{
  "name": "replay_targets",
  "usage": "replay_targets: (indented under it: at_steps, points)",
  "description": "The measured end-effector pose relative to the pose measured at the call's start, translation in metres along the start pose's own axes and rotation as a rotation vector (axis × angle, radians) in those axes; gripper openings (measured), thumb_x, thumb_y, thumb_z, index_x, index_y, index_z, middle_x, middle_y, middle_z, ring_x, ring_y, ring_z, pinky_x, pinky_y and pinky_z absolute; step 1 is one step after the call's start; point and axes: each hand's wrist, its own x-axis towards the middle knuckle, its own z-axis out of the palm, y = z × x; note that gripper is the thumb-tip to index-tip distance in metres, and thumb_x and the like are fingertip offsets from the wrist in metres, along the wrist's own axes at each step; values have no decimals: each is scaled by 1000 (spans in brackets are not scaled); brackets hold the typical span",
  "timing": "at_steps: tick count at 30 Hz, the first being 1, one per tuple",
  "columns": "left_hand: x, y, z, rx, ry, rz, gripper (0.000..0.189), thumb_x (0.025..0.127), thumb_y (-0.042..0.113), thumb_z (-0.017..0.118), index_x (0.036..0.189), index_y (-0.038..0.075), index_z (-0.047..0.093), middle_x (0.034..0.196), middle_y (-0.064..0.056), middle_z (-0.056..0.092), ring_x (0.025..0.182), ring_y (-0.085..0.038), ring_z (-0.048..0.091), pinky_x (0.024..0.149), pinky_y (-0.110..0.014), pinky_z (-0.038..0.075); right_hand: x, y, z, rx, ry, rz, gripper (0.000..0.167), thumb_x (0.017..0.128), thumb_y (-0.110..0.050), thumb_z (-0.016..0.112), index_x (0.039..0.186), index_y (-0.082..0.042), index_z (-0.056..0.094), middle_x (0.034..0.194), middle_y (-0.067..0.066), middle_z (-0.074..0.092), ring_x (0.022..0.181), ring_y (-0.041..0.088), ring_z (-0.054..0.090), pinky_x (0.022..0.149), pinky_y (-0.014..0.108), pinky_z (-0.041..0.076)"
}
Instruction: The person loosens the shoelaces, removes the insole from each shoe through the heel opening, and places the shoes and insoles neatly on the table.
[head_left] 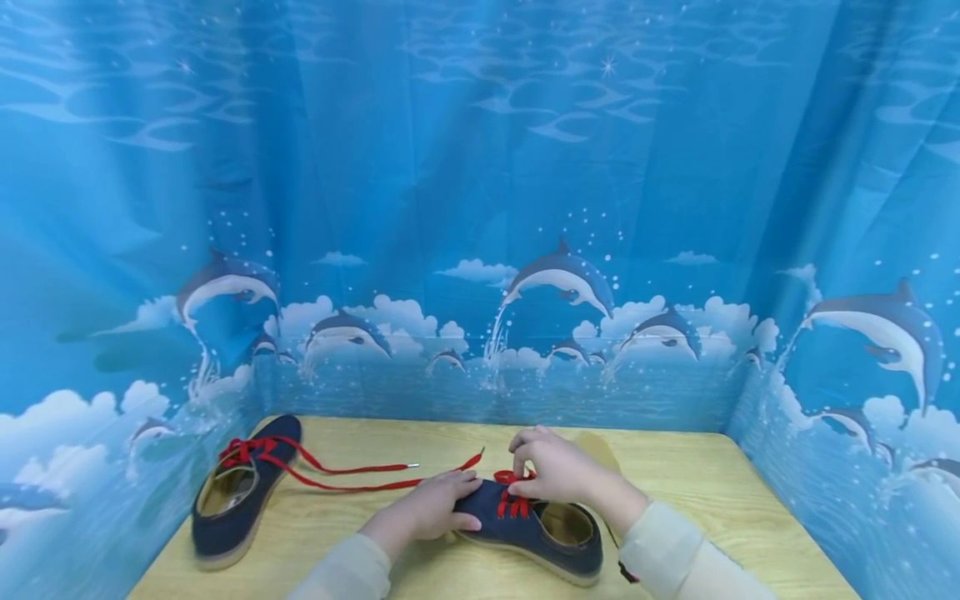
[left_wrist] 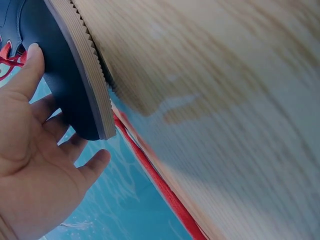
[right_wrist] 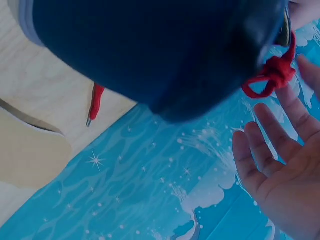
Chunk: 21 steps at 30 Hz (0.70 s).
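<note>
A dark navy shoe (head_left: 491, 515) with red shoelaces (head_left: 514, 503) lies toe to the left in the head view. My left hand (head_left: 435, 505) grips its toe, thumb on the near side and fingers on the far side. In the left wrist view, that hand's thumb presses the shoe's upper (left_wrist: 65, 75) beside the tan ridged sole (left_wrist: 90, 70). My right hand (head_left: 558, 467) is over the laces. In the right wrist view its thumb and index finger pinch the red lace knot (right_wrist: 278, 72), the other fingers loosely extended.
A second navy shoe (head_left: 225, 533) stands at the left, its long red laces (head_left: 352, 469) trailing right across the wooden table (head_left: 690, 492). A flat beige piece (head_left: 597, 450) lies behind my right hand. A blue dolphin-print curtain (head_left: 480, 208) surrounds the table's back and sides.
</note>
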Motion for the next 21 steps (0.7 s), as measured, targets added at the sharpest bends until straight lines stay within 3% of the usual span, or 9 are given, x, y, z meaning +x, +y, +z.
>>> replay_targets:
  at_steps: [3, 9, 21]
  points:
    - [0, 0, 0, 5, 7, 12, 71, 90, 50, 68, 149, 14, 51, 154, -8, 45, 143, -34, 38, 114, -54, 35, 0, 0, 1, 8, 12, -7, 20, 90, -26, 75, 73, -29, 64, 124, 5, 64, 118, 28, 55, 95, 47, 52]
    - [2, -2, 0, 14, -22, -25, 71, 90, 54, 66, 149, 20, 50, 154, -3, 45, 143, -31, 38, 114, -52, 35, 1, 2, -1, 51, 65, -11, 24, 91, -17, 71, 71, -26, 61, 123, 6, 64, 116, 29, 56, 92, 48, 52]
    - [3, -3, 1, -2, -7, -16, 72, 88, 53, 68, 149, 19, 50, 154, -5, 45, 143, -32, 38, 114, -55, 34, 1, 4, -18, 98, 213, 54, 25, 91, -16, 72, 71, -26, 62, 119, 2, 66, 115, 28, 57, 91, 47, 52]
